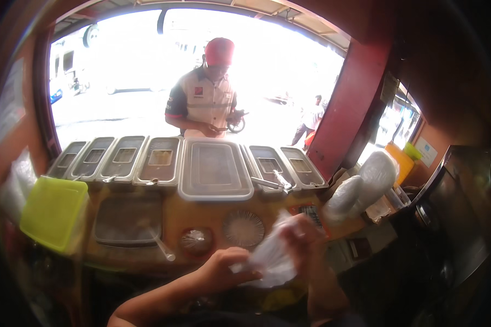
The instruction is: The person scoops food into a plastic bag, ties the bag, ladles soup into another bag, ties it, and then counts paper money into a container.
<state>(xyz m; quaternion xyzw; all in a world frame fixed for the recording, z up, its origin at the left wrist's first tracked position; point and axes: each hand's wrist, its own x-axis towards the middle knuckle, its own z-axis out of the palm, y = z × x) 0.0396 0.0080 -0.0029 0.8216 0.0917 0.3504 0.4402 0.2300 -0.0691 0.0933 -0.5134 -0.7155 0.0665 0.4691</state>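
Note:
Between my two hands, over the counter's near edge, is a thin translucent plastic bag, blurred by motion. My left hand pinches its lower left side. My right hand grips its upper right part. Just beyond the bag lies a round, ridged plate or lid. Left of that stands a small round container with crumpled clear plastic on top. Farther left is a dark rectangular tray, with a clear-handled utensil slanting over its right edge. Whether the bag holds anything cannot be told.
Several lidded food pans line the counter's far side, around a large lidded tub. Metal utensil handles lie on the right pans. A green-lidded container stands left, wrapped plastic bundles right. Beyond the pans stands a person in a red cap.

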